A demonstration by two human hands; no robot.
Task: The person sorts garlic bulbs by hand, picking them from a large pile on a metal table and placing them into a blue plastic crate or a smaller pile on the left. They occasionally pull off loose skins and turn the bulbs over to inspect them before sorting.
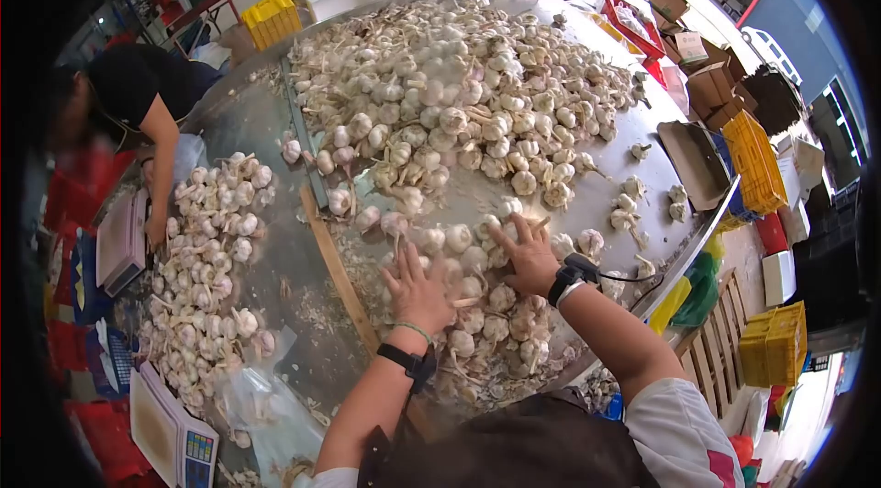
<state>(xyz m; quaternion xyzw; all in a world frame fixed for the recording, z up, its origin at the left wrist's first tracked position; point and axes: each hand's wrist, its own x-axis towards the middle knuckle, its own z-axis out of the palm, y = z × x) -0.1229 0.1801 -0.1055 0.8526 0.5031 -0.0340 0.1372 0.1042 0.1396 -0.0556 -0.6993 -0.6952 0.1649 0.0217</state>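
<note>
A big heap of white garlic bulbs (450, 93) covers a round metal table (633, 134). My left hand (418, 291) lies flat with fingers spread on the bulbs near the table's front edge. My right hand (528, 254) rests beside it, fingers spread over more bulbs, holding nothing that I can see. Each wrist wears a black band. A cluster of garlic (486, 323) lies under and around both hands.
A person in a black top (138, 89) leans over a second garlic pile (206, 268) at the left, beyond a wooden strip (335, 268). Scales (170, 433) sit at the lower left. Yellow crates (757, 162), cardboard boxes and pallets ring the table's right side.
</note>
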